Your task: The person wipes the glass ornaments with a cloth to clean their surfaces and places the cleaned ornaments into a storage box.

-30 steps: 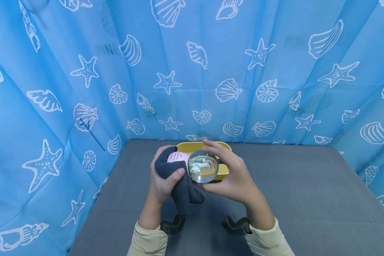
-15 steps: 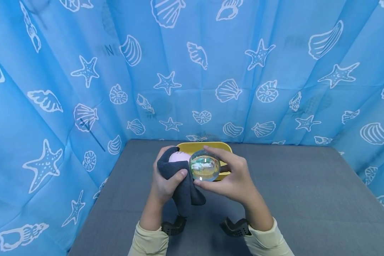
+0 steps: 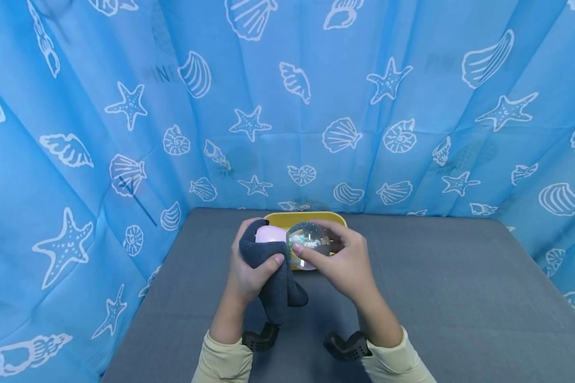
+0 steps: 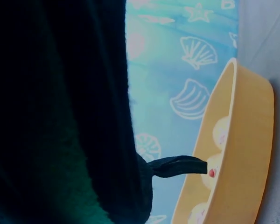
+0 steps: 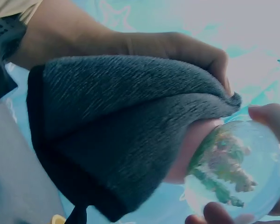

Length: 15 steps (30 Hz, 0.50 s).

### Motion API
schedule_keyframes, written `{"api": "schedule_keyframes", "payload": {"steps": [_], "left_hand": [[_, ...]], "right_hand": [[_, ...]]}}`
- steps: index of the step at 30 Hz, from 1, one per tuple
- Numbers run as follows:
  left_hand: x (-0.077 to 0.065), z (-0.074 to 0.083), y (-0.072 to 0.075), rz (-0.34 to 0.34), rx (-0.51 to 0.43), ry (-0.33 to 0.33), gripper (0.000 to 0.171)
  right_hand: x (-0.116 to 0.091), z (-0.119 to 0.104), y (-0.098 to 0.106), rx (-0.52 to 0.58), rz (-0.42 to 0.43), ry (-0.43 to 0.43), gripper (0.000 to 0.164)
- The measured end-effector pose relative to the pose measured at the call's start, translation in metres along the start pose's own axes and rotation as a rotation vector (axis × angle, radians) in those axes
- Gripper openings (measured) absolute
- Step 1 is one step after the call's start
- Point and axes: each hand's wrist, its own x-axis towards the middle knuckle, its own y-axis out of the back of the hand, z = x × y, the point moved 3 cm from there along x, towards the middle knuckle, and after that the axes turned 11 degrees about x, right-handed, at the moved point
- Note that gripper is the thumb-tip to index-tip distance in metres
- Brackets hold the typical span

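Observation:
A snow globe point(image 3: 311, 234) is held sideways above the table, its clear ball to the right and its pink base point(image 3: 270, 234) to the left. My left hand point(image 3: 244, 274) grips the base through a dark grey cloth point(image 3: 274, 282), whose loose end hangs below. My right hand point(image 3: 350, 260) grips the ball, the thumb lying across its front. White and green figures show inside the ball point(image 5: 233, 168) in the right wrist view. The cloth point(image 4: 60, 112) fills much of the left wrist view and hides the left fingers there.
Just behind the hands a yellow tub point(image 3: 292, 218) stands on the grey table point(image 3: 450, 287). Small pale round things point(image 4: 213, 170) with coloured marks lie in the tub. A blue shell-patterned curtain point(image 3: 287, 106) hangs behind and to the sides.
My right thumb has moved from below the ball up across its front, and the ball has turned. Lettering on the base has rotated out of sight. The cloth and left hand shifted slightly right.

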Motion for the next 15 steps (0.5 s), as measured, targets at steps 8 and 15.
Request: {"api": "schedule_keyframes", "payload": {"steps": [8,15], "left_hand": [[0.001,0.0,0.002,0.037,-0.013,-0.043,0.061],[0.001,0.0,0.003,0.055,-0.031,-0.081,0.06]], "right_hand": [[-0.001,-0.01,0.001,0.088,-0.146,-0.042,0.067],[-0.007,-0.045,0.002,0.104,-0.349,0.067,0.093]]}}
